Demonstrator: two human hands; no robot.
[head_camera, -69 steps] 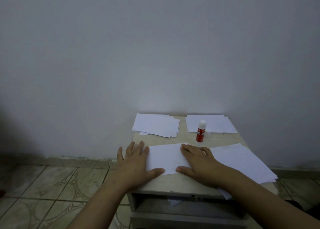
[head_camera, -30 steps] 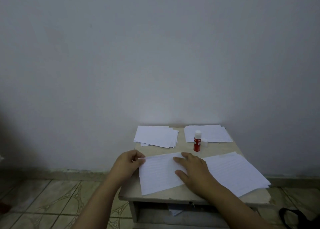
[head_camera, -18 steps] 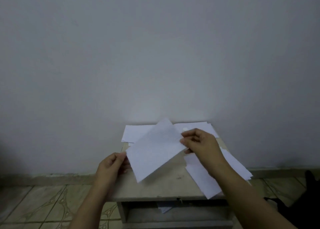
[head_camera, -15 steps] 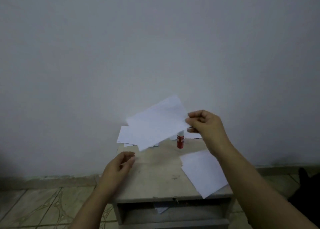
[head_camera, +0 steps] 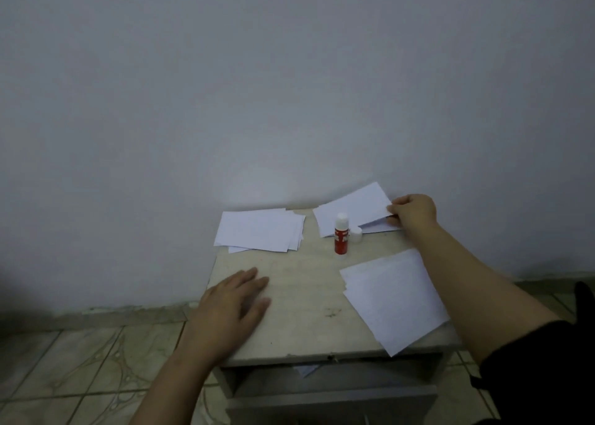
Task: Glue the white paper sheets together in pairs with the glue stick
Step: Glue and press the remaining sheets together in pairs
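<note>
The person's left hand lies flat on the near-left part of the small pale beige tabletop, its fingers straight and spread, holding nothing. Beyond it, at the far-left corner against the wall, sits a loose pile of white rectangular paper sheets, their edges slightly fanned. Near the middle of the far side a red glue stick with a white top stands upright, and its small white cap stands just beside it on the right. Behind these, at the far-right corner, lies a second stack of white sheets. Over that stack the right hand pinches the right edge of a glued white paper pair between thumb and curled fingers; the pair is tilted, its far corner raised toward the wall and its left part low over the stack. At the near right, a third pile of white, faintly lined sheets lies askew, one corner overhanging the front edge.

The tabletop is scuffed and marked with dark specks. Below it an open grey drawer shows. Behind stands a plain grey-white wall; the floor is patterned beige tile.
</note>
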